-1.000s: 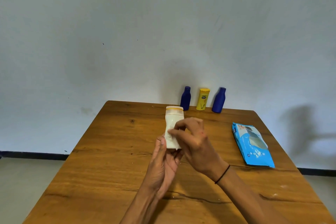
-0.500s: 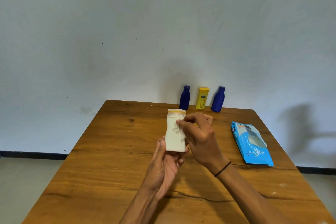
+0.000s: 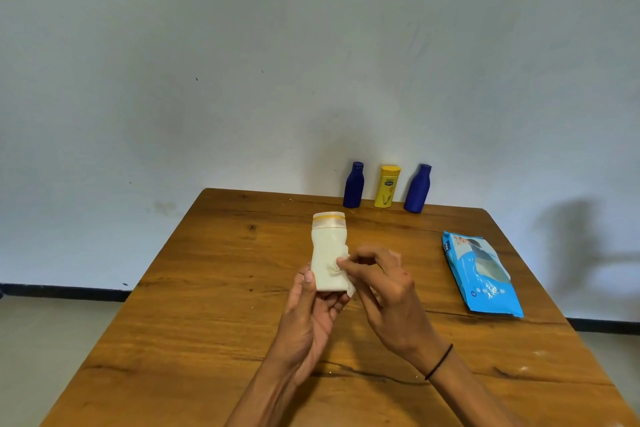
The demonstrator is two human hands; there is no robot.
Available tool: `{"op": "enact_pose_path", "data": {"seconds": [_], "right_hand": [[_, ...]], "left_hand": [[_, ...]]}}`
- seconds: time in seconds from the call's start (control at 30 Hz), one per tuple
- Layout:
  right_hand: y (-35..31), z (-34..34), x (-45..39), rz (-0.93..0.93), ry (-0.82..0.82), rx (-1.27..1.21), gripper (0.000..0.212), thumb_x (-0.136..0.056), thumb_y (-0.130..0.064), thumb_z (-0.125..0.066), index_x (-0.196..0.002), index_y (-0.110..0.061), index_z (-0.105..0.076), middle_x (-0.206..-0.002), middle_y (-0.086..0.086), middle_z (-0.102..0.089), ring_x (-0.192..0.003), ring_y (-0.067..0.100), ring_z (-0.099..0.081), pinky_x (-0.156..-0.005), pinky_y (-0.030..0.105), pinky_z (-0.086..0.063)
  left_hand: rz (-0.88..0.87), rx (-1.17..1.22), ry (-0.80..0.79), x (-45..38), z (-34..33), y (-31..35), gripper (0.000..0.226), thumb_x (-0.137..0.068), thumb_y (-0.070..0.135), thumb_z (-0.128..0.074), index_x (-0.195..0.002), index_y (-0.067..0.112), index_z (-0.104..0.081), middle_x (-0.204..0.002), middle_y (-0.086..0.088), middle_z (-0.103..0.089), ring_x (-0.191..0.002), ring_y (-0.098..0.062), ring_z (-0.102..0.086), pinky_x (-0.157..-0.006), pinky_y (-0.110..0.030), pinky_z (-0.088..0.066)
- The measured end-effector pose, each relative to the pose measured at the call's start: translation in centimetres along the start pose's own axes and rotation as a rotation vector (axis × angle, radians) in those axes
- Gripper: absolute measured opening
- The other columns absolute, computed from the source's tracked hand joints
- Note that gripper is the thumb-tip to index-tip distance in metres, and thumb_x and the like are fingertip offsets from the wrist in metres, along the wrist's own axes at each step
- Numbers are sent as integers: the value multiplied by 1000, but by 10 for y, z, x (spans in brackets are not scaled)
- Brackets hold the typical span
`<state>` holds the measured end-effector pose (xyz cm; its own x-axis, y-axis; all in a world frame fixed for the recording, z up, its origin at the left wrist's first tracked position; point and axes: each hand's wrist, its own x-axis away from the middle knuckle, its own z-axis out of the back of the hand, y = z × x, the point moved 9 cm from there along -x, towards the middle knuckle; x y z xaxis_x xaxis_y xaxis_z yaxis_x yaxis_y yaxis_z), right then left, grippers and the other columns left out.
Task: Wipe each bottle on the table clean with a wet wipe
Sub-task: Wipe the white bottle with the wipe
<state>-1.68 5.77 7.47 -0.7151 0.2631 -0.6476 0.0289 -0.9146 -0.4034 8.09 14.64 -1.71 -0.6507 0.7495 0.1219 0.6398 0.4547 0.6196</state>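
Yellow bottle (image 3: 387,186) label print too small to read

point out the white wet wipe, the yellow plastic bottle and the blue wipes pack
white wet wipe (image 3: 337,267), head view, bunched part against the cream bottle
yellow plastic bottle (image 3: 387,188), head view, middle of its label
blue wipes pack (image 3: 481,276), head view, centre of its top face

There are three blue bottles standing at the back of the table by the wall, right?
Not quite. The head view shows three bottles standing at the back of the table by the wall, but only two are blue: the left blue bottle and the right blue bottle. The one between them is a yellow bottle.
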Motion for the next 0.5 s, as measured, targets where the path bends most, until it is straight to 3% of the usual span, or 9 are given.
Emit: {"op": "enact_pose_path", "data": {"seconds": [0.07,0.13,0.23,0.4,0.5], "right_hand": [[4,2,0,-44,-43,-21,36,-98,-19,-64,-134,-22,-67,-131,-3,-57,-123,15,-51,-97,24,-50],[6,2,1,-95,-73,-28,41,-97,-23,-67,-138,-25,-65,-132,-8,-56,-124,11,-51,-97,19,-48],[7,6,1,-201,-17,-84,44,-94,-25,-73,-137,-26,-65,-126,-15,-59,-118,5,-57,-95,21,-51],[12,9,2,-369,77,-197,42,-86,-19,-82,-126,-25,-71,-116,-24,-66,-108,-2,-63,-86,11,-52],[18,3,3,-477,51,-249,40,-85,-24,-83,-122,-29,-71,-108,-24,-68,-103,-4,-62,-80,12,-52]], "left_hand": [[-8,-26,-10,-1,-1,1,61,-96,30,-63,-150,10,-43,-145,-26,-59,-118,-29,-67,-94,-36,-61],[0,-32,-39,-3,-3,1,54,-101,28,-60,-149,9,-44,-142,-25,-62,-121,-31,-68,-97,-39,-60],[5,-83,-66,-3,-6,1,49,-102,24,-55,-147,9,-44,-141,-27,-62,-124,-36,-67,-103,-43,-57],[-17,-133,-75,-1,-12,4,93,-79,42,-89,-151,11,-39,-148,-25,-58,-137,-40,-56,-112,-49,-50],[-17,-98,-94,-2,-13,3,84,-86,38,-82,-153,12,-37,-150,-22,-57,-140,-38,-54,-114,-52,-46]]}}
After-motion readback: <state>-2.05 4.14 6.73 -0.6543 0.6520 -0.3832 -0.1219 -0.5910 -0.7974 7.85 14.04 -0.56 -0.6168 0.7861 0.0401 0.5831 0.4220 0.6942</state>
